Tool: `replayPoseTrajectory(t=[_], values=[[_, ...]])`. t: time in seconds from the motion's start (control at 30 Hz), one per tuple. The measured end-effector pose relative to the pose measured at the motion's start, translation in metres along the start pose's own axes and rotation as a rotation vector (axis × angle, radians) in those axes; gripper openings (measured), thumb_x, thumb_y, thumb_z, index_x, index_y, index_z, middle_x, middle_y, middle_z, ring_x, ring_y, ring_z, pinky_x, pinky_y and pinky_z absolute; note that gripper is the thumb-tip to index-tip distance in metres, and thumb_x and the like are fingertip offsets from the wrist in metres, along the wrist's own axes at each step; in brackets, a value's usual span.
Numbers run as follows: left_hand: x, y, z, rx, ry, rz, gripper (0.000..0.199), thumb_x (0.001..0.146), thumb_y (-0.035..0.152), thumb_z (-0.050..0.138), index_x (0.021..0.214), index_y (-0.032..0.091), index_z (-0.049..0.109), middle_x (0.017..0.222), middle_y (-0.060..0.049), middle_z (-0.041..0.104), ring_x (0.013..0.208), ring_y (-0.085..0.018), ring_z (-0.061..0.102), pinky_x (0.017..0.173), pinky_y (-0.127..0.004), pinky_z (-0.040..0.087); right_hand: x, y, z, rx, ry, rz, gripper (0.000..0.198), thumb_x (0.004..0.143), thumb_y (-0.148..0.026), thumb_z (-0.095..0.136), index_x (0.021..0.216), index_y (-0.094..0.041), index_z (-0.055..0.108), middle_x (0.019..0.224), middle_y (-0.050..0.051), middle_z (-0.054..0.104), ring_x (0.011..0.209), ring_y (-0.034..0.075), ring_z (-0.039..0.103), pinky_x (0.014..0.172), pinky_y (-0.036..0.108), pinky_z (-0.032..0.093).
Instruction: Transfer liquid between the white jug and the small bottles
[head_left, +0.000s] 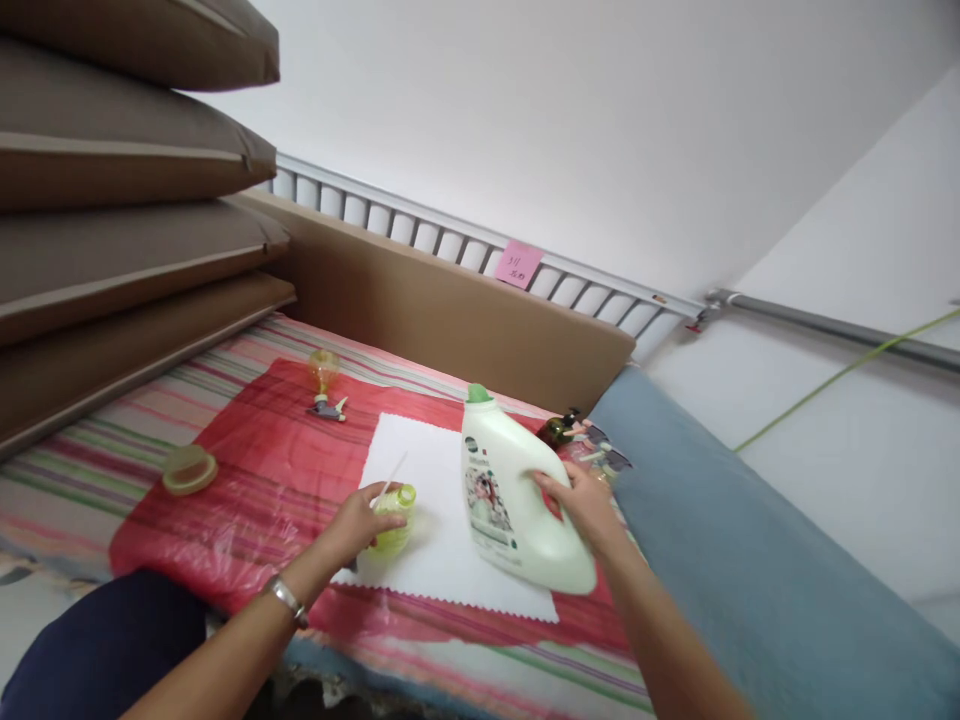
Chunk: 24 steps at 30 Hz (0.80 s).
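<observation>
My left hand is wrapped round a small yellow-green clear bottle with an uncapped mouth. A thin white stick or tube slants up beside that bottle, close to my left fingers; whether I hold it too, I cannot tell. My right hand grips the handle of a large pale green detergent jug, which carries a printed label and a green cap. Under both lies a white sheet with zigzag edges. The jug is slightly tilted and stands apart from the small bottle.
A red plastic sheet covers part of the striped cloth. On it are a yellow spray bottle with a grey trigger head and a round yellowish lid. Behind the jug stands a dark pump bottle. Brown cushions are stacked left.
</observation>
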<state>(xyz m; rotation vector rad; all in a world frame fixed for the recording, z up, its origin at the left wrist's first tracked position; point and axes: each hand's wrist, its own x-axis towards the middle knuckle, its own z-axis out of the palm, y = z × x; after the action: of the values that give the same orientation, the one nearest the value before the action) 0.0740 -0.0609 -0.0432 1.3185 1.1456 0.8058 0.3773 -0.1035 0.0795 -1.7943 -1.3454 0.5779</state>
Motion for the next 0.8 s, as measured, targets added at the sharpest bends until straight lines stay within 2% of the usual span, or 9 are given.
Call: replayPoseTrajectory(t=[0.13,0.23,0.37,0.5,0.63,0.73,0.8], values=[[0.001,0.0,-0.001,0.001,0.015,-0.032,0.063,0.056,0.037,0.07,0.113,0.014,0.058,0.045,0.01,0.046,0.032,-0.006,0.039,0.034,-0.017,0.029,0.02,0.014,0.033,0.243,0.15,-0.006,0.039,0.064,-0.055,0.062,0.075,-0.018,0.054,0.046,-0.007,0.046,0.04,0.011,0.042,0.041,0.024,0.034],[0.002,-0.001,-0.001,-0.007,0.008,-0.031,0.064,0.056,0.038,0.069,0.114,0.014,0.057,0.043,0.01,0.045,0.032,-0.006,0.038,0.034,-0.017,0.028,0.041,0.02,0.059,0.38,0.251,-0.025,0.04,0.065,-0.056,0.061,0.077,-0.019,0.051,0.048,-0.009,0.044,0.041,0.01,0.041,0.042,0.024,0.035],[0.005,-0.006,-0.002,-0.001,-0.011,-0.025,0.065,0.057,0.037,0.068,0.116,0.012,0.056,0.042,0.01,0.044,0.032,-0.007,0.038,0.034,-0.018,0.028,0.067,0.021,0.093,0.461,0.358,-0.031,0.042,0.063,-0.054,0.064,0.08,-0.018,0.053,0.056,-0.005,0.052,0.047,0.012,0.048,0.046,0.025,0.039],[0.005,-0.006,-0.004,-0.022,0.001,-0.024,0.062,0.058,0.035,0.068,0.115,0.012,0.056,0.042,0.011,0.042,0.033,-0.006,0.039,0.035,-0.017,0.029,0.08,0.029,0.13,0.44,0.439,0.002,0.043,0.063,-0.054,0.065,0.084,-0.017,0.054,0.073,0.001,0.062,0.063,0.016,0.056,0.056,0.027,0.044],[0.003,-0.002,-0.005,-0.049,-0.005,-0.028,0.061,0.057,0.032,0.069,0.113,0.012,0.057,0.045,0.01,0.044,0.034,-0.005,0.037,0.035,-0.017,0.029,0.077,0.047,0.156,0.373,0.424,0.052,0.039,0.067,-0.044,0.068,0.092,-0.016,0.057,0.086,0.003,0.065,0.077,0.018,0.06,0.068,0.031,0.047],[0.003,0.001,-0.005,-0.048,-0.009,-0.039,0.061,0.057,0.032,0.07,0.113,0.011,0.057,0.045,0.011,0.044,0.034,-0.005,0.036,0.035,-0.017,0.029,0.074,0.057,0.158,0.333,0.356,0.059,0.035,0.071,-0.038,0.068,0.097,-0.016,0.058,0.09,0.003,0.065,0.081,0.017,0.06,0.074,0.035,0.047],[0.004,0.001,-0.005,-0.038,-0.006,-0.043,0.061,0.057,0.031,0.07,0.114,0.012,0.057,0.045,0.01,0.045,0.034,-0.005,0.037,0.035,-0.017,0.029,0.072,0.059,0.153,0.309,0.306,0.065,0.037,0.066,-0.037,0.071,0.094,-0.016,0.06,0.087,0.003,0.066,0.08,0.019,0.061,0.075,0.036,0.047]])
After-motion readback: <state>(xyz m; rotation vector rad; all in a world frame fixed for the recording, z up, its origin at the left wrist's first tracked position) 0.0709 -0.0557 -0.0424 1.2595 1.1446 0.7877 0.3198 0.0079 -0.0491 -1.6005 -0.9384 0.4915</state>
